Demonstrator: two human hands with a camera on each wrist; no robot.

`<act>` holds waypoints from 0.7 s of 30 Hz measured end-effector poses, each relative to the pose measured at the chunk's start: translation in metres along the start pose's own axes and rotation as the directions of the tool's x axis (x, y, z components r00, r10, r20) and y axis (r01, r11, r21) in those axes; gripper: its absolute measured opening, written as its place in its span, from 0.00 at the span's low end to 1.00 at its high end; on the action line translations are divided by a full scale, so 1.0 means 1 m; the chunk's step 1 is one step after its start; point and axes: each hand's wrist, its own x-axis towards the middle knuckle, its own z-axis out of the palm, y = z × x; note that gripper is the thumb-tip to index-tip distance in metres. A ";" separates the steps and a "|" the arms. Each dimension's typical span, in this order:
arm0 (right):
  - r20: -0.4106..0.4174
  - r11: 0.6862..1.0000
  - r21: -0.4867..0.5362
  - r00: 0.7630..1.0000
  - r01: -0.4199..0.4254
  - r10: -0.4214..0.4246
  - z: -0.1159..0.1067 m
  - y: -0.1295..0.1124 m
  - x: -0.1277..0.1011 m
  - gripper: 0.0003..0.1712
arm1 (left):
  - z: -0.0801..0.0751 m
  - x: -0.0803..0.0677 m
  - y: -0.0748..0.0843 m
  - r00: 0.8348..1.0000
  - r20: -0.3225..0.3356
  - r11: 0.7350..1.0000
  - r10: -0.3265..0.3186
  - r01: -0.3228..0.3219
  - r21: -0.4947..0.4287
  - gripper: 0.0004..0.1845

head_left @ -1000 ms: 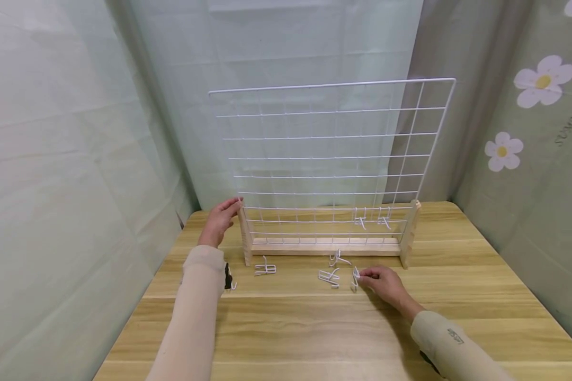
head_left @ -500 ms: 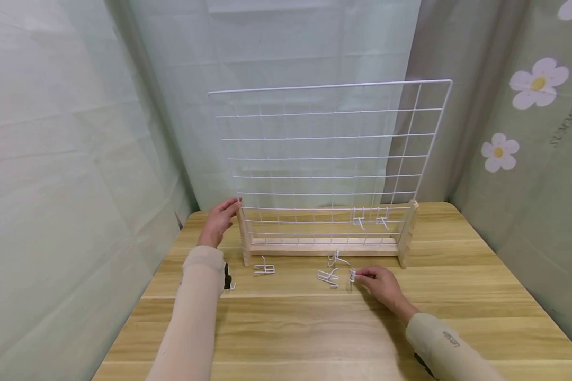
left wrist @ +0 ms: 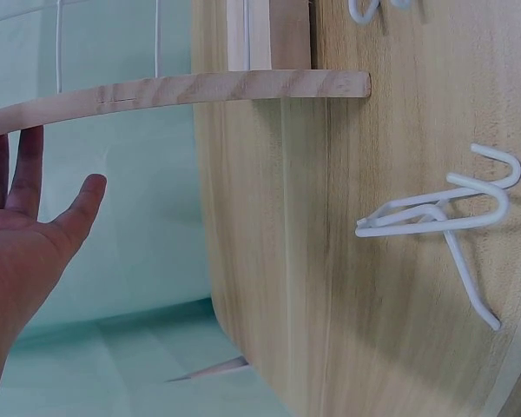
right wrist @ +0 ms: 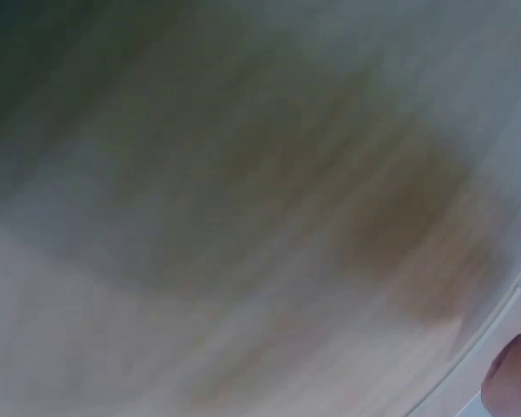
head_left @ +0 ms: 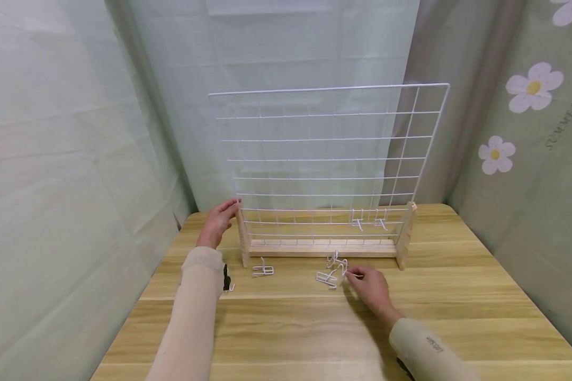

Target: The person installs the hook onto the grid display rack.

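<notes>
A white wire grid panel [head_left: 329, 159] stands upright in a wooden base [head_left: 321, 248] on the table. My left hand [head_left: 219, 221] rests with straight fingers against the top of the base's left post [head_left: 242, 233]; in the left wrist view the hand [left wrist: 26, 234] is open beside the post [left wrist: 182, 91]. My right hand [head_left: 355, 276] lies on the table in front of the base and pinches a small white wire hook [head_left: 346, 270]. Two hooks [head_left: 357, 219] hang on the grid's lower right. The right wrist view is a blur, with only a fingertip [right wrist: 512, 382] showing.
Loose white hooks lie on the wooden table [head_left: 314, 328]: one [head_left: 262, 270] near the left post, one [head_left: 327, 278] and another [head_left: 336, 259] beside my right hand. The left wrist view shows a hook [left wrist: 451, 217] on the table. Curtains close in the back and both sides.
My right hand has slid left along the table with the hook in its fingertips, toward the other loose hooks. The left hand has stayed on the post.
</notes>
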 end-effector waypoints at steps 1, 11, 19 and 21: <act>-0.022 1.000 -0.009 1.000 -0.012 0.012 0.002 -0.002 0.000 0.04 | 0.000 0.000 0.000 1.000 0.000 1.000 0.000 0.000 0.003 0.27; -0.266 0.997 -0.019 0.961 -0.080 0.072 0.009 -0.025 0.002 0.06 | 0.000 -0.001 0.001 1.000 -0.006 1.000 0.012 -0.012 0.007 0.26; -0.416 0.995 0.029 0.904 -0.095 0.098 0.000 -0.044 0.008 0.07 | -0.001 0.000 -0.002 1.000 0.000 1.000 0.018 -0.018 0.020 0.27; -0.431 0.995 0.037 0.897 -0.096 0.103 -0.001 -0.048 0.009 0.07 | 0.000 0.000 -0.002 1.000 0.004 0.999 0.021 -0.021 0.024 0.27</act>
